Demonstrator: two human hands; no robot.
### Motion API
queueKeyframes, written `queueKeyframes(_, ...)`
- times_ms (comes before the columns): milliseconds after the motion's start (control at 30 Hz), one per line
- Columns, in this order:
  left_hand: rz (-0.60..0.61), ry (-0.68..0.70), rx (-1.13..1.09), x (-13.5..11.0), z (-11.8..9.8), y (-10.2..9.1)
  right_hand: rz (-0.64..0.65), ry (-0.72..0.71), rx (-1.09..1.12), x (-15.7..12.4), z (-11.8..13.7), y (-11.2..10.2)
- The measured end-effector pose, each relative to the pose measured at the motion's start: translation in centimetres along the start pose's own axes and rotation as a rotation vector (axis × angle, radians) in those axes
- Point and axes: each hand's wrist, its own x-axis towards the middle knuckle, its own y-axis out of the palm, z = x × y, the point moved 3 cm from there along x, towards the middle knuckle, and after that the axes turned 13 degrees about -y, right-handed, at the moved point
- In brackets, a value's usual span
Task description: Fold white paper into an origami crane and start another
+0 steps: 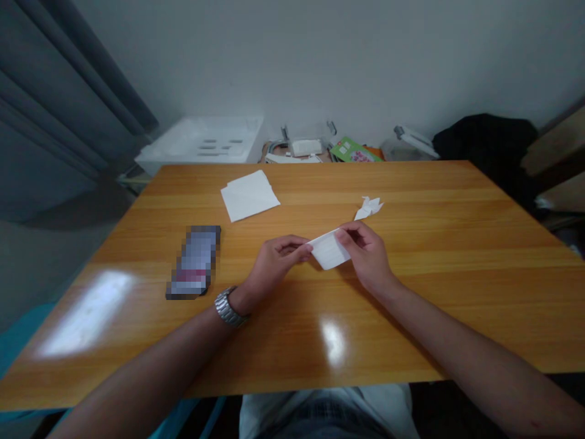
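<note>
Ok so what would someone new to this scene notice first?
Probably the small white paper held between the left hand and the right hand, near the middle of the wooden table. Just beyond the right hand sits a little folded paper figure. The silver watch on the left wrist also stands out.

Homelike room: curtain [55, 91], wooden table [283, 341]
</note>
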Motion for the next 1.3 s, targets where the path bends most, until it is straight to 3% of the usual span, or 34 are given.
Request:
queueKeyframes(600, -0.186, 0.220, 0.194, -1.2, -1.8, -0.2, -0.019, -0.042, -0.002, -0.2, 0.4, 0.1)
queueKeyframes(1033, -0.149, 0.286, 0.254, -1.6, -2.0, -0.1, -0.023, -0.026, 0.072, -0.3, 0.4, 0.1)
queueKeyframes(1300, -0.254, 0.258, 0.223, -0.6, -1.4, -0.4, 0.163, 0.020, -0.001, -0.6, 1.1, 1.1)
